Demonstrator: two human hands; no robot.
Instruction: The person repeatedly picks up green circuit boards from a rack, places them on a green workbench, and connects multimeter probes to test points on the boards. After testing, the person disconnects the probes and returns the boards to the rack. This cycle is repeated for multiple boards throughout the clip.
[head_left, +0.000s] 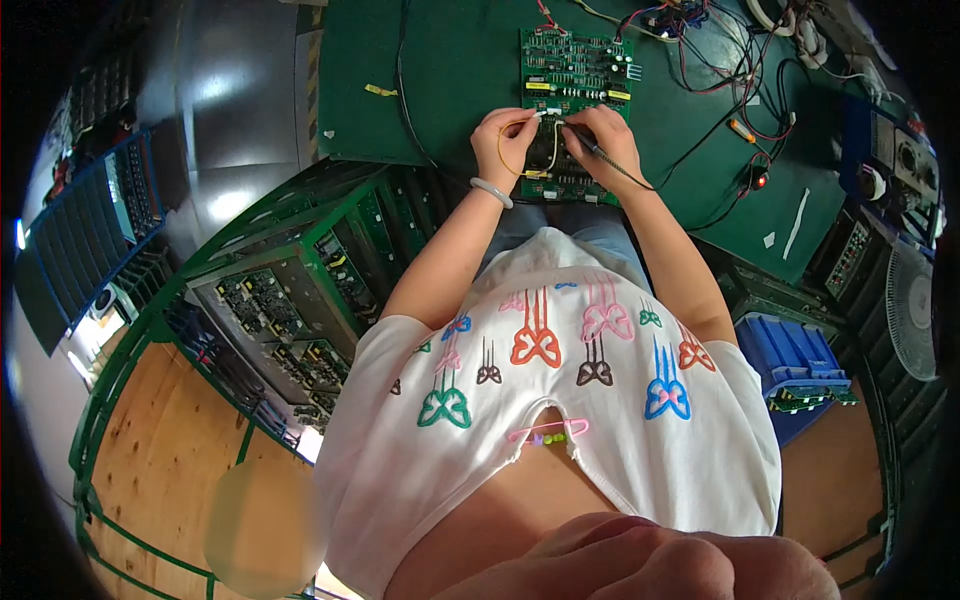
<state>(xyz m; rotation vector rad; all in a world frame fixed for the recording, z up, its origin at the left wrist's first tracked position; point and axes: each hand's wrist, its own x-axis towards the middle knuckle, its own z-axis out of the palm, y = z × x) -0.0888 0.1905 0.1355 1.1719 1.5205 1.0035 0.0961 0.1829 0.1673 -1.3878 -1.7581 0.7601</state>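
A green circuit board, crowded with small parts, lies on the green table in front of me. My left hand is over its left edge, thumb and fingers pinched on a small white connector. A yellow wire loops below that hand toward the board's lower part. My right hand is closed round a black pen-like probe, its tip near the middle of the board; a dark cable runs from it to the right. A short white wire curves between my hands.
Tangled wires lie at the table's far right, near an orange-handled tool and a small red-lit switch. A rack of circuit boards stands at left. Blue bins and a fan are at right.
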